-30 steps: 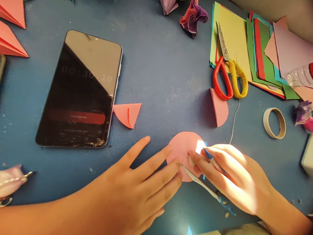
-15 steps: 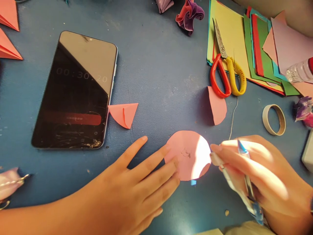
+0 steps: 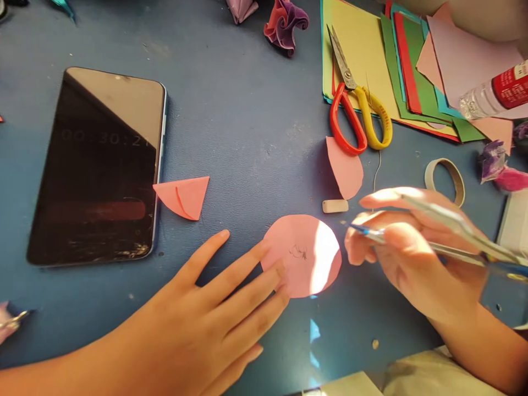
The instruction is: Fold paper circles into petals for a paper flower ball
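A round piece of pink paper (image 3: 303, 231) lies on the blue tabletop with a small pencil-like scribble in its middle and a bright patch of sunlight on its right side. My left hand (image 3: 231, 308) rests flat with spread fingers, the tips on the circle's left edge. To the right of the circle, my right hand (image 3: 416, 258) is closed on a pen (image 3: 373, 234), its blue tip pointing left. A second slim, clear stick (image 3: 454, 220) also crosses this hand, blurred. Just above the circle lies a small whitish eraser (image 3: 335, 205).
A phone (image 3: 99, 170) showing a timer lies left, beside a folded pink paper (image 3: 185, 199). Scissors (image 3: 355, 102) rest on coloured paper sheets (image 3: 371, 33). Nearby are a pink paper offcut (image 3: 346, 173), a tape ring (image 3: 431, 173), a bottle (image 3: 505, 91) and a paper flower (image 3: 284, 25).
The eraser has left my right hand and lies on the table. The pen has swung round, so its blue tip points toward the circle. The view has shifted slightly right.
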`<action>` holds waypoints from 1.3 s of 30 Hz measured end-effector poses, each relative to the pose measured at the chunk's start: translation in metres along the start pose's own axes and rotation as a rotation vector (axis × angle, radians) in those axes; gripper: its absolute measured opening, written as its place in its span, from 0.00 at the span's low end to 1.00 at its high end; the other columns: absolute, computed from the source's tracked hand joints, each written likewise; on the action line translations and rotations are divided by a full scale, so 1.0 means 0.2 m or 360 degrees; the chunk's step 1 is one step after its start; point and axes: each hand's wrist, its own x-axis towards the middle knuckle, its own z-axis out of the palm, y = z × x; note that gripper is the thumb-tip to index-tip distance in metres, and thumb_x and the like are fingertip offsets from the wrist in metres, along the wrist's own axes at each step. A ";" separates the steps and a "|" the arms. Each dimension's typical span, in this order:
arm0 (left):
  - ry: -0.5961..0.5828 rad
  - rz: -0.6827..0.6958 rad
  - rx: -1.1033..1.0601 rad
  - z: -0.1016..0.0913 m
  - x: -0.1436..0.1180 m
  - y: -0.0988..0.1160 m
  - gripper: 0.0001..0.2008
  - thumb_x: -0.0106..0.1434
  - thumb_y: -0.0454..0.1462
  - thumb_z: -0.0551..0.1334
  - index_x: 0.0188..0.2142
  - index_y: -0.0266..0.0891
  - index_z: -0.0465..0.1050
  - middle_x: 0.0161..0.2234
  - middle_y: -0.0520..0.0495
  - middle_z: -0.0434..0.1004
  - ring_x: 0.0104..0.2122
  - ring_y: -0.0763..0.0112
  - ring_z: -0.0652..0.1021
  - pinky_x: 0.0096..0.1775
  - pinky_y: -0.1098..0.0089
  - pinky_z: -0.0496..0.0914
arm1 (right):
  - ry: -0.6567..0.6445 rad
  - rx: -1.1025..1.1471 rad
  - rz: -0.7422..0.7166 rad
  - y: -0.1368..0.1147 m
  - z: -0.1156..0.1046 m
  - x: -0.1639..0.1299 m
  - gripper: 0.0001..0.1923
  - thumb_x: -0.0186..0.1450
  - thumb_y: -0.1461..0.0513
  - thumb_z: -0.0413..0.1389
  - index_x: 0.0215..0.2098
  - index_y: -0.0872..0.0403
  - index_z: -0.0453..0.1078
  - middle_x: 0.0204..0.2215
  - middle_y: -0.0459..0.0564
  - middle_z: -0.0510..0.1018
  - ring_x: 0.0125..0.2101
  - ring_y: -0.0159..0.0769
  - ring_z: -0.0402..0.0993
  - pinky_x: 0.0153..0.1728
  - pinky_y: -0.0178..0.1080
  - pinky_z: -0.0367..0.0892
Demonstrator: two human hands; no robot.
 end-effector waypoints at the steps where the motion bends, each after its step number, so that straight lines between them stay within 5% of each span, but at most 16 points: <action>1: -0.0010 -0.0001 -0.0009 0.00 0.00 0.00 0.18 0.65 0.44 0.49 0.53 0.50 0.63 0.54 0.59 0.66 0.56 0.63 0.61 0.60 0.54 0.38 | -0.0113 0.0176 0.0067 -0.02 0.02 0.00 0.04 0.64 0.63 0.52 0.37 0.50 0.66 0.22 0.43 0.70 0.19 0.28 0.68 0.18 0.30 0.63; 4: -0.0048 -0.0031 -0.0018 -0.01 0.00 0.01 0.19 0.65 0.45 0.48 0.54 0.49 0.62 0.55 0.57 0.64 0.57 0.63 0.60 0.59 0.54 0.38 | -0.0340 0.0136 0.0140 -0.05 0.05 0.04 0.02 0.59 0.65 0.57 0.29 0.53 0.68 0.22 0.43 0.72 0.20 0.27 0.70 0.18 0.28 0.65; 9: -0.0069 -0.0021 -0.0010 -0.01 -0.01 0.01 0.19 0.65 0.45 0.48 0.54 0.48 0.61 0.56 0.57 0.62 0.57 0.63 0.60 0.59 0.54 0.37 | -0.0146 0.0215 0.0052 -0.10 0.05 0.06 0.03 0.56 0.65 0.60 0.28 0.54 0.69 0.21 0.43 0.72 0.19 0.26 0.67 0.17 0.29 0.63; 14: -0.0034 -0.0031 -0.0011 -0.02 -0.01 0.01 0.19 0.65 0.44 0.49 0.54 0.48 0.62 0.56 0.56 0.63 0.57 0.63 0.60 0.60 0.55 0.38 | -0.0222 0.0122 0.0239 -0.10 0.12 0.05 0.07 0.61 0.65 0.53 0.24 0.55 0.65 0.13 0.40 0.65 0.12 0.24 0.62 0.12 0.27 0.58; 19: -0.0021 -0.0028 -0.0057 -0.03 -0.01 0.01 0.18 0.65 0.43 0.50 0.54 0.46 0.62 0.56 0.55 0.63 0.57 0.63 0.60 0.60 0.55 0.38 | -0.0332 -0.0087 -0.0114 -0.04 0.14 0.04 0.04 0.60 0.65 0.54 0.34 0.54 0.69 0.24 0.44 0.73 0.20 0.24 0.68 0.20 0.27 0.65; 24: -0.0010 -0.0011 -0.0054 -0.03 -0.01 0.01 0.18 0.65 0.42 0.51 0.53 0.45 0.63 0.57 0.53 0.61 0.58 0.61 0.60 0.60 0.55 0.39 | -0.0348 -0.0023 -0.0130 -0.02 0.12 0.04 0.09 0.62 0.63 0.51 0.25 0.57 0.65 0.18 0.43 0.67 0.17 0.24 0.63 0.16 0.28 0.59; 29: -0.0003 -0.0018 -0.0032 -0.03 -0.02 0.02 0.18 0.64 0.43 0.51 0.53 0.46 0.62 0.57 0.54 0.61 0.58 0.62 0.60 0.60 0.56 0.39 | -0.0457 0.0057 -0.0170 0.01 0.12 0.05 0.07 0.63 0.67 0.46 0.32 0.56 0.65 0.20 0.41 0.66 0.16 0.22 0.60 0.15 0.27 0.57; 34: 0.0034 -0.0021 -0.0009 -0.03 -0.02 0.02 0.18 0.64 0.43 0.52 0.53 0.47 0.62 0.59 0.54 0.58 0.58 0.63 0.59 0.60 0.57 0.39 | -0.0544 -0.0248 -0.0378 0.01 0.09 0.06 0.11 0.60 0.71 0.44 0.24 0.57 0.62 0.17 0.40 0.64 0.18 0.21 0.58 0.19 0.25 0.57; 39: 0.0021 0.0013 0.0040 -0.04 -0.02 0.02 0.20 0.64 0.43 0.52 0.55 0.46 0.61 0.58 0.53 0.59 0.58 0.64 0.59 0.60 0.59 0.39 | -0.0696 -0.0184 -0.0469 0.01 0.08 0.08 0.10 0.60 0.69 0.43 0.25 0.57 0.63 0.20 0.43 0.68 0.20 0.22 0.60 0.21 0.25 0.59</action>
